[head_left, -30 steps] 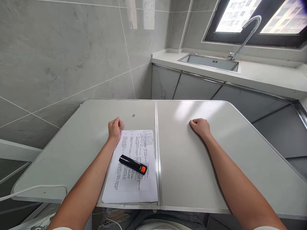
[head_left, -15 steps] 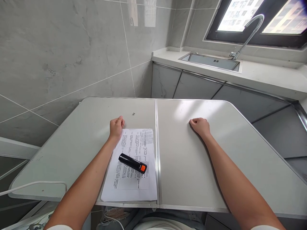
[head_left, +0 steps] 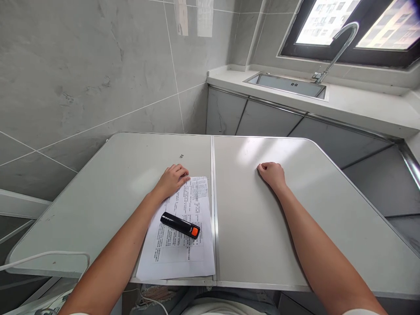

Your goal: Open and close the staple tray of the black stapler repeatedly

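Observation:
A printed sheet of paper [head_left: 188,245] lies on the left half of a grey folding table [head_left: 256,227]. On the sheet rests a black stick with an orange end [head_left: 180,225]. My left hand [head_left: 173,178] lies flat on the sheet's top left corner, fingers stretched out. My right hand [head_left: 271,173] rests on the right half of the table as a closed fist, with nothing showing in it.
Two tiny dark bits [head_left: 181,155] lie on the table beyond my left hand. A white cable [head_left: 42,255] runs along the table's near left edge. A counter with a sink [head_left: 288,84] and tap [head_left: 337,46] stands behind, under a window.
My left hand opened from a fist and slid right onto the paper's top corner. My right hand stayed where it was.

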`<action>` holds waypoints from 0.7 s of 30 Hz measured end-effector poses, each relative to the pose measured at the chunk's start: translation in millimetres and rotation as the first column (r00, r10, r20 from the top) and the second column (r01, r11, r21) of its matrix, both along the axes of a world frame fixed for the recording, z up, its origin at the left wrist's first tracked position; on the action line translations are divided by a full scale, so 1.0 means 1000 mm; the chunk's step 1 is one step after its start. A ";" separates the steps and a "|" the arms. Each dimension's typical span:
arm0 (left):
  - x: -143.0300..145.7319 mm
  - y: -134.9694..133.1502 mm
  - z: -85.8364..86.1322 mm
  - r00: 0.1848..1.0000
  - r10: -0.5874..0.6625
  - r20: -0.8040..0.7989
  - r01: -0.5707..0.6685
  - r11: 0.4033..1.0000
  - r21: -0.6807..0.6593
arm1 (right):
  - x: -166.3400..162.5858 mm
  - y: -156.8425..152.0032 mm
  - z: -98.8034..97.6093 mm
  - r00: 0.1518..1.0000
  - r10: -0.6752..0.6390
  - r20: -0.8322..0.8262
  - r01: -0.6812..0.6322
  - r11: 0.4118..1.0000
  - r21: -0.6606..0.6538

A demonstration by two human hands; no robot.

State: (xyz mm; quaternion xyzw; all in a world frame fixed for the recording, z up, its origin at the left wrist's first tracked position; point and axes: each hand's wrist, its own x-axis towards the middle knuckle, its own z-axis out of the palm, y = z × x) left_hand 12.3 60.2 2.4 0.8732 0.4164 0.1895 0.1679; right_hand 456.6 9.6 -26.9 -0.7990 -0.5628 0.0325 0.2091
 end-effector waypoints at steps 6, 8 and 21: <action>0.003 -0.001 -0.006 0.993 -0.048 -0.106 0.046 0.999 -0.021 | -0.051 0.000 0.009 0.962 0.271 -0.019 -0.265 0.952 0.152; 0.004 -0.002 -0.005 0.992 -0.061 -0.110 0.059 0.998 -0.015 | -0.081 -0.005 0.017 0.912 0.388 -0.136 -0.356 0.910 0.211; 0.003 -0.005 -0.003 0.999 0.004 -0.035 0.000 0.992 0.126 | -0.207 -0.064 0.040 0.671 0.592 -0.446 -0.669 0.743 -0.019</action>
